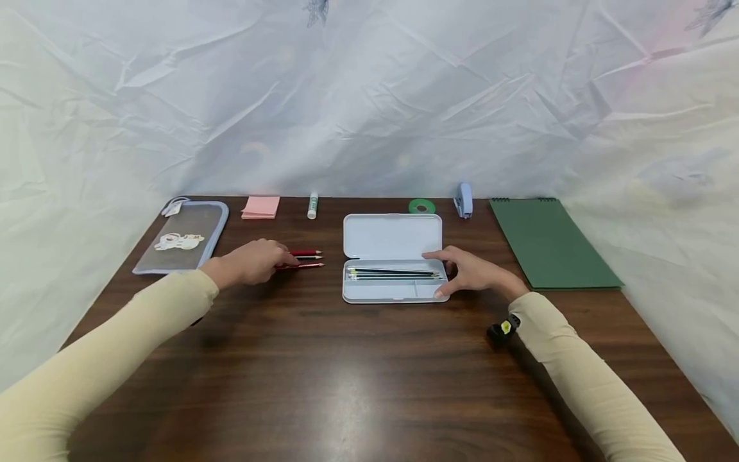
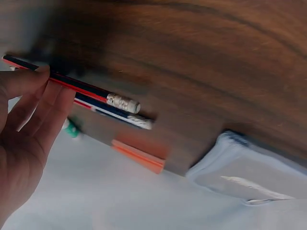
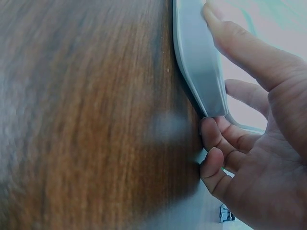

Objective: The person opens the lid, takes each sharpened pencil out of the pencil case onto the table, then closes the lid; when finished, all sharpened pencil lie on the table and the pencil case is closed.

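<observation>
Left hand: your left hand lies on the table with fingers nearly straight and close together, fingertips touching the near ends of the pencils; nothing is clasped.
Pencils: 3 red ones lie side by side on the wood, between your left hand and the case, tips toward the case.
Right hand: your right hand holds the case's right end, thumb on the near edge, other fingers spread around the end.
Case: open, lid flat behind the tray, dark pencils lying inside.
Behind: pouch, pink notes, glue, tape, stapler, green pad.
</observation>
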A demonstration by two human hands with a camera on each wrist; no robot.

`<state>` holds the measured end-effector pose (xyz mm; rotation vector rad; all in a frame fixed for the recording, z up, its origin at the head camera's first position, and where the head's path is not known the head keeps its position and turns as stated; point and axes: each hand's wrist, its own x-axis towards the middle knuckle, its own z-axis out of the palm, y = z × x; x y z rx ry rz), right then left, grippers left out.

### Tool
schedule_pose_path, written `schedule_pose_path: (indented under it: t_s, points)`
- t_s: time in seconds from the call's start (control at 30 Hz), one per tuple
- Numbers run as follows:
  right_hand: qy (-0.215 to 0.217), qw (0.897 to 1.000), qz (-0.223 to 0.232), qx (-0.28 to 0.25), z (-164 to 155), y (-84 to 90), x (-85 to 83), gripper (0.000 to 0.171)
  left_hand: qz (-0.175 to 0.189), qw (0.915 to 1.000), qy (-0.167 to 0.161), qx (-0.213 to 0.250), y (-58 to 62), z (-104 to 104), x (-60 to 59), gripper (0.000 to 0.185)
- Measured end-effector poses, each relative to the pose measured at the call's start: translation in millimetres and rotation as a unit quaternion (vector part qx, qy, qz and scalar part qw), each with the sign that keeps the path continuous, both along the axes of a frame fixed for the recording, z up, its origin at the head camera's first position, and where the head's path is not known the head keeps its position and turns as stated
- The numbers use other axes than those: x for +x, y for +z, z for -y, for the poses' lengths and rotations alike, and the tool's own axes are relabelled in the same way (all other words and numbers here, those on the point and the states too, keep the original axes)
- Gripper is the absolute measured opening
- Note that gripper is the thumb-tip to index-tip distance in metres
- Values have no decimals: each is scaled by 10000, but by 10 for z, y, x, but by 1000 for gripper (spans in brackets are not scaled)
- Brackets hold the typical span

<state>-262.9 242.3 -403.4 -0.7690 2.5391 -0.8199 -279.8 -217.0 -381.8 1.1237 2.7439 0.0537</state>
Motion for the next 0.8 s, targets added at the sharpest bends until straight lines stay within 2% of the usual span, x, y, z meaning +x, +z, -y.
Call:
schedule_pose_path:
  t_s: [0.13, 0.33, 0.8]
  points:
    - [-10, 10000, -10, -52, -4, -15, 9, 84, -269, 9996, -69, -4, -43, 70, -4, 40]
    - [-41, 10000, -4, -35, 3, -7, 7, 84, -282, 9995, 119, 0, -68, 125, -21, 39]
    - [-48, 10000, -20, -45, -5, -11, 6, 85, -582, 9982, 94, 88, -76, 140, -89, 39]
